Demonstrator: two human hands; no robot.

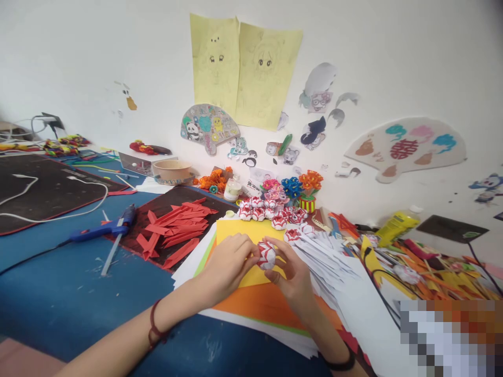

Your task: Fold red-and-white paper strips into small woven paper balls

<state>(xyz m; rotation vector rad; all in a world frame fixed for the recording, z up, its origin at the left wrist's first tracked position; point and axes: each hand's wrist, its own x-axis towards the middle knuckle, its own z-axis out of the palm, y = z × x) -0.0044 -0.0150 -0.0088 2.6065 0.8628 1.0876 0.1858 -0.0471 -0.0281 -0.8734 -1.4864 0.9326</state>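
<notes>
A small red and white folded paper ball (266, 255) is held between my two hands above a yellow sheet (230, 228). My left hand (231, 262) pinches its left side with closed fingers. Around its right side curve the thumb and fingers of my right hand (291, 269). Behind my hands sits a cluster of similar red and white paper pieces (279, 222). Folded red paper strips (176, 225) lie in a pile to the left, and folded white strips (324, 262) fan out to the right.
A blue glue gun (100, 230) with its cord rests on the blue table (51, 298) at the left. Farther back are a round bowl (172, 173), a white bottle (232, 188) and colourful paper flowers (291, 187). A yellow bottle (397, 227) lies among orange strips at the right.
</notes>
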